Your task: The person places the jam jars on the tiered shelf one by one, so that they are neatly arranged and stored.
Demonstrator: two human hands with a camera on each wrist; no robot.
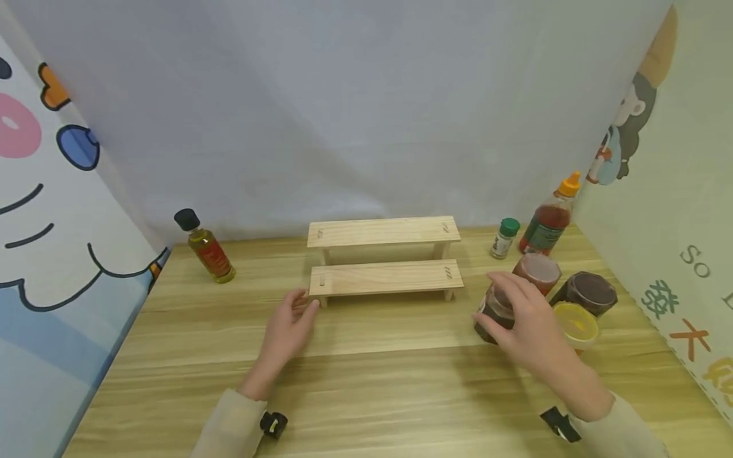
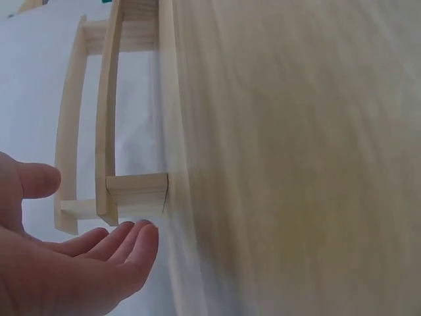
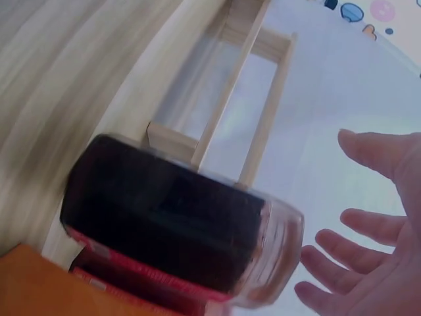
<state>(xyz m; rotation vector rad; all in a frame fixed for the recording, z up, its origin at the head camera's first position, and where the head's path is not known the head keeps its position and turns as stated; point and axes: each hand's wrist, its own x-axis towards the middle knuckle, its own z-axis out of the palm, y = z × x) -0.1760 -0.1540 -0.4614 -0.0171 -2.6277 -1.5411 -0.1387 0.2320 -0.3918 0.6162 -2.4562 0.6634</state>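
Note:
Beside the left end of the lower shelf of a two-tier wooden rack point(image 1: 386, 278), my left hand point(image 1: 286, 327) rests with fingers loosely bent and nothing in them. In the left wrist view its fingertips point(image 2: 141, 247) lie close to the rack's end; contact cannot be told. My right hand point(image 1: 532, 324) is spread over a dark-filled glass jar point(image 1: 491, 318), thumb to the near side. The right wrist view shows this dark jar point(image 3: 164, 210) with a red label and a gap between its top and the fingers point(image 3: 368, 227). The hand partly covers the jar in the head view.
Right of the rack stand a green-capped shaker point(image 1: 502, 240), an orange-tipped sauce bottle point(image 1: 546, 222), a reddish jar point(image 1: 538, 270), another dark jar point(image 1: 590, 292) and a yellow-lidded tub point(image 1: 577, 323). A black-capped oil bottle point(image 1: 212, 251) stands at left. Walls enclose the table point(image 1: 378, 394).

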